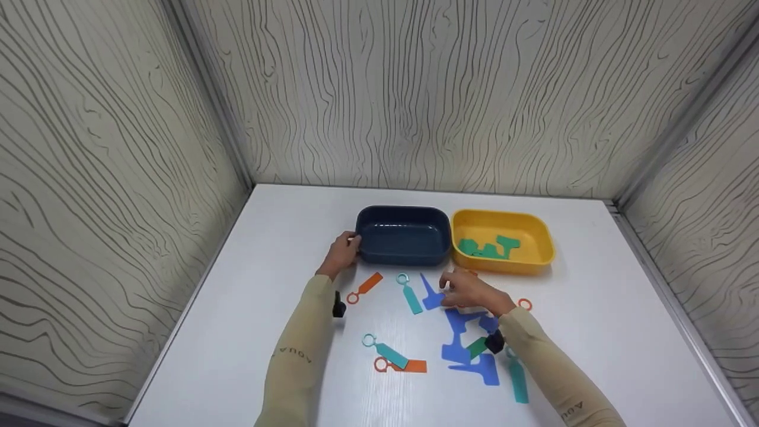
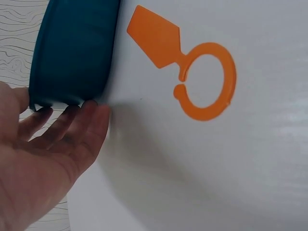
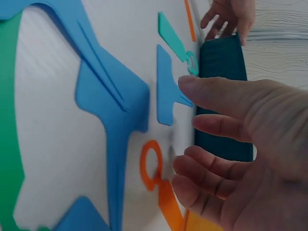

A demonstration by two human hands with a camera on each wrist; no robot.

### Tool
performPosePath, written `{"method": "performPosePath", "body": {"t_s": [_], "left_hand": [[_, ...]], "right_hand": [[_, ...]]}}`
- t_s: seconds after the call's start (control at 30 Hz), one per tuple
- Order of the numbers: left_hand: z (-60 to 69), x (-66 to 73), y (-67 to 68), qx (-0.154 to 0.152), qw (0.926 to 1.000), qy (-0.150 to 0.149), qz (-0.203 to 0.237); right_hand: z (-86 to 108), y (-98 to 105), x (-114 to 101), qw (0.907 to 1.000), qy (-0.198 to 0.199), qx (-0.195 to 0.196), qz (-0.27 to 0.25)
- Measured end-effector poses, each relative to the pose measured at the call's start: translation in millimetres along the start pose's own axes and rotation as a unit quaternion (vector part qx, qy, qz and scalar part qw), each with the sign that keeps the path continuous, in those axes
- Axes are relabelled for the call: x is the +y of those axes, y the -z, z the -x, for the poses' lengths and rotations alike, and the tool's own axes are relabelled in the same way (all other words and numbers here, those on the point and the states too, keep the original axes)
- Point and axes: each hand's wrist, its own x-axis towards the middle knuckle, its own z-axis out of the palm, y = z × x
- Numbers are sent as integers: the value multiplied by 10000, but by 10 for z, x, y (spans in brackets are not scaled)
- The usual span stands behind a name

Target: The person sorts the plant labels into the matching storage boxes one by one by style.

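Your left hand point(image 1: 343, 252) is at the left end of the dark blue bin point(image 1: 404, 235), its bent fingers against the end wall and its thumb at the rim, so the grip is clamped on that end. The bin stands upright near the back of the white table point(image 1: 284, 231), its corners rounded, its inside smooth and glossy.

Your right hand point(image 1: 471, 289) hovers low over the table with thumb and fingers apart, holding nothing. Nearest its thumb lies the blue T-shaped piece point(image 1: 434, 301), just in front of the dark blue bin: flat, with a broad crosspiece and a stem tapering to a sharp point that aims toward the bin. In the right wrist view a thin line runs along its stem, and your thumb hides part of it.

Left of this piece lies a turquoise tag point(image 1: 412, 300), a narrow strip with a small ring at one end. Beyond it, near your left hand, lies an orange tag point(image 1: 372, 281); the left wrist view shows its pointed blade and split ring. More blue pieces point(image 1: 455, 350) overlap below your right hand. The yellow bin point(image 1: 533, 267), beside the dark blue one, holds green pieces point(image 1: 489, 251).
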Motion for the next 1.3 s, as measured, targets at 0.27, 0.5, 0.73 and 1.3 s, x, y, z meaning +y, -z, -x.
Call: {"method": "performPosePath", "body": {"t_s": [0.27, 0.5, 0.73, 1.3], "left_hand": [[19, 15, -3, 39, 9999, -46, -92], [6, 0, -2, 13, 9999, -47, -142], [-5, 1, -4, 12, 9997, -43, -220], [7, -11, -2, 65, 9996, -130, -235]], "right_hand": [[-21, -88, -17, 9991, -334, -140, 238], [-24, -108, -18, 9989, -329, -141, 318], [-42, -126, -17, 9994, -330, -45, 66], [5, -120, 15, 9952, 18, 357, -910]]}}
